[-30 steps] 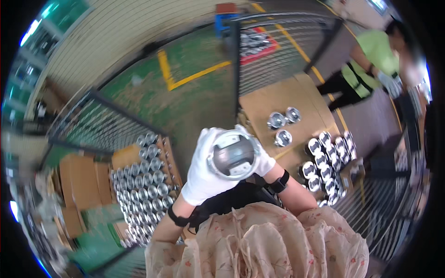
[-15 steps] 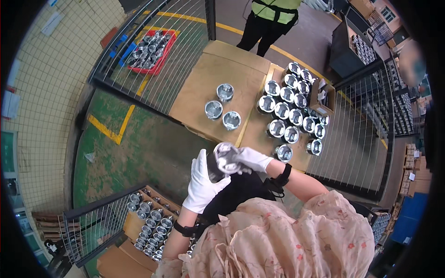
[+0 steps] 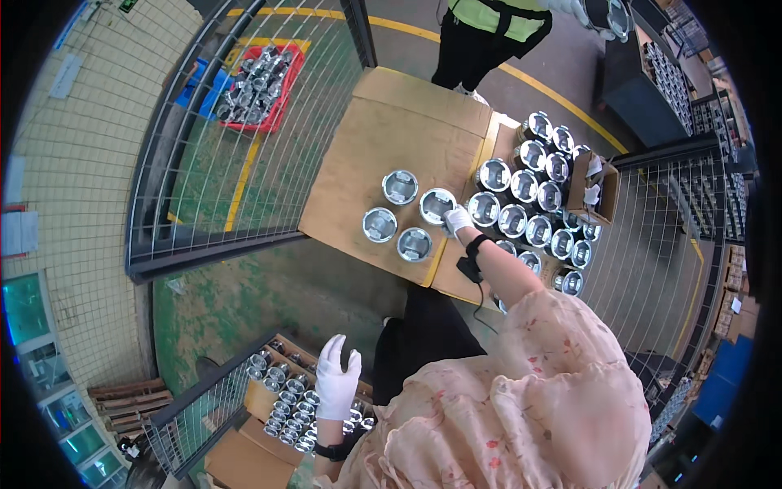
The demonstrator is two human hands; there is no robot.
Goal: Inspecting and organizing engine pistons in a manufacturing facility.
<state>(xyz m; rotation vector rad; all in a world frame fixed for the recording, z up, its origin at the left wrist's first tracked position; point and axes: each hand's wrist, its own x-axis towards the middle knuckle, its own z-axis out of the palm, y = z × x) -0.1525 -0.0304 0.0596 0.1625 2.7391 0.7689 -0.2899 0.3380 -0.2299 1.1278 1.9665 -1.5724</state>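
Observation:
My right hand (image 3: 459, 220), in a white glove, reaches far forward with its fingers closed at the rim of a silver piston (image 3: 437, 201). That piston stands on a cardboard sheet (image 3: 342, 155), open end up. Close by it are a piston (image 3: 400, 187) behind, a piston (image 3: 380, 225) to the left and a piston (image 3: 415, 244) nearer me. Also gloved in white, my left hand (image 3: 336, 381) is raised with nothing in it, thumb and fingers apart. It hovers above a box of pistons (image 3: 289, 399) at the lower left.
Many pistons (image 3: 525, 186) crowd the right part of the table, beside a small cardboard box (image 3: 595, 189). Wire mesh panels (image 3: 236, 163) flank the table. A red crate (image 3: 273, 94) of pistons lies beyond the left panel. Opposite stands a person (image 3: 489, 41) holding a part.
My right hand has carried the piston forward from in front of me onto the cardboard. My left hand has let go of it and drawn back, down and left.

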